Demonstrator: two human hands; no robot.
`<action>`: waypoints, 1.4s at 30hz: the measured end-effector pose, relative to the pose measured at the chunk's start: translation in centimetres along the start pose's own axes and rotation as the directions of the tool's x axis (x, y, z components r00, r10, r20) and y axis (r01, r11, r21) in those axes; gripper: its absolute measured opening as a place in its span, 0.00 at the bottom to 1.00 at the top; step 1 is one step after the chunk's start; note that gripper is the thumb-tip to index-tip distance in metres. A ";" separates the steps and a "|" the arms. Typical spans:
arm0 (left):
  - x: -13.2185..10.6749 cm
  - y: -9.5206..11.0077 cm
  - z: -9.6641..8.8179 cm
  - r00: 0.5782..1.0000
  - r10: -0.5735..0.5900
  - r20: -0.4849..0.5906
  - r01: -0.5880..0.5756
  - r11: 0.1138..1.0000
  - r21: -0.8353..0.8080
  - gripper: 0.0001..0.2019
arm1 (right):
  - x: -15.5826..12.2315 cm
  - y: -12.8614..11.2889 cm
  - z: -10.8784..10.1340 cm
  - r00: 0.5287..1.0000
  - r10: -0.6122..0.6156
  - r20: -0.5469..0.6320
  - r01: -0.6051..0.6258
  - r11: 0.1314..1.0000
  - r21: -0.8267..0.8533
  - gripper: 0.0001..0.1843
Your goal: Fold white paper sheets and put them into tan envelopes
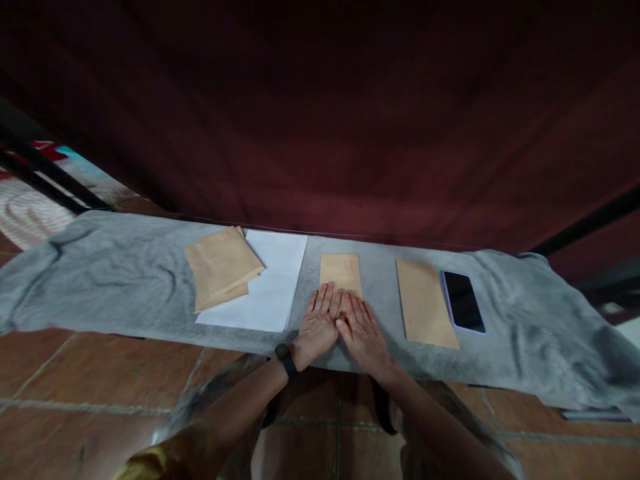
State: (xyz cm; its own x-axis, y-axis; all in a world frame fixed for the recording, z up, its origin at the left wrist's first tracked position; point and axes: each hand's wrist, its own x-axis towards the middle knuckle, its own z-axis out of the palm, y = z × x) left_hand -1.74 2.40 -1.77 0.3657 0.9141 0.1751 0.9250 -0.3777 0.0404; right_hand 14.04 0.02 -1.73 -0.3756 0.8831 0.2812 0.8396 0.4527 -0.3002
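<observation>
A small brown envelope (341, 269) lies on the grey cloth (125, 280) in the middle. My left hand (319, 325) and my right hand (363, 331) rest flat on its near end, side by side, fingers stretched out and thumbs touching. A dark band is on my left wrist. The envelope's near part is hidden under my hands.
Left of my hands is a white sheet (273, 287) with a stack of brown envelopes (221, 265) on its left edge. To the right lie a longer brown envelope (425, 301) and a dark phone (463, 301). A dark red curtain (350, 120) hangs behind. Tiled floor lies below.
</observation>
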 end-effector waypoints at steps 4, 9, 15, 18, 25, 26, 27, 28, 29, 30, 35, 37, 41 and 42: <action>-0.3 -0.4 -0.5 0.995 -0.098 -0.018 0.097 0.995 -0.026 0.32 | -0.2 1.6 -0.4 1.000 0.006 0.029 -0.002 0.992 -0.125 0.31; -0.7 -1.1 -0.9 0.991 -0.135 -0.015 0.133 0.987 -0.093 0.33 | -0.3 2.5 -0.8 0.998 0.036 0.057 -0.027 0.988 -0.151 0.30; -0.9 -0.7 -1.9 0.985 -0.171 0.024 0.171 0.937 -0.305 0.31 | -0.1 2.6 -0.8 0.995 0.064 0.070 -0.058 0.995 -0.085 0.31; -0.5 -0.1 -2.5 0.969 -0.239 0.058 0.240 0.874 -0.423 0.33 | -0.2 2.7 -0.6 0.996 0.052 0.071 -0.046 0.995 -0.085 0.31; -0.2 0.7 -1.8 0.946 -0.319 0.060 0.225 0.512 -0.829 0.41 | -0.2 2.9 -0.3 0.997 0.054 0.063 -0.048 0.994 -0.103 0.32; -0.2 0.6 -1.7 0.945 -0.323 0.056 0.217 0.488 -0.845 0.41 | -0.1 2.9 -0.3 0.997 0.057 0.061 -0.051 0.994 -0.098 0.32; -0.1 0.5 -1.6 0.943 -0.327 0.059 0.217 0.471 -0.855 0.41 | 0.1 2.8 -0.5 0.997 0.060 0.055 -0.055 0.995 -0.088 0.32; 0.1 0.3 -1.7 0.940 -0.334 0.066 0.222 0.454 -0.863 0.41 | 0.3 2.7 -0.7 0.997 0.060 0.045 -0.057 0.996 -0.074 0.32; 0.3 0.0 -1.8 0.934 -0.349 0.074 0.231 0.434 -0.871 0.41 | 0.5 2.6 -1.0 0.998 0.053 0.035 -0.052 0.997 -0.053 0.32; 0.7 -0.2 -2.0 0.927 -0.367 0.078 0.237 0.411 -0.880 0.41 | 0.7 2.3 -1.3 0.999 0.035 0.026 -0.035 0.999 -0.029 0.33; 2.3 -0.6 -3.8 0.909 -0.411 0.071 0.183 0.240 -0.953 0.43 | 1.5 0.2 -2.2 0.998 -0.053 0.035 0.051 0.998 0.046 0.38; 2.6 -0.2 -4.8 0.918 -0.382 0.107 0.156 0.099 -0.983 0.45 | 2.0 -0.2 -2.4 1.000 0.010 0.022 -0.012 0.998 0.068 0.34; 2.6 0.3 -6.6 0.911 -0.347 0.223 0.134 -0.261 -0.956 0.39 | 3.4 0.3 -3.5 0.983 0.164 -0.087 -0.120 0.919 0.375 0.31; 2.6 0.4 -6.8 0.901 -0.347 0.260 0.143 -0.328 -0.934 0.37 | 3.9 0.5 -3.8 0.966 0.234 -0.112 -0.147 0.850 0.506 0.31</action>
State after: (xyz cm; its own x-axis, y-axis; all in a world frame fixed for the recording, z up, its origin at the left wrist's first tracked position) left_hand -1.13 3.63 5.39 0.0354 0.9931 -0.1121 -0.3475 0.1174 0.9303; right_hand 14.52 3.18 2.71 -0.1222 0.9449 0.3035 0.5699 0.3172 -0.7580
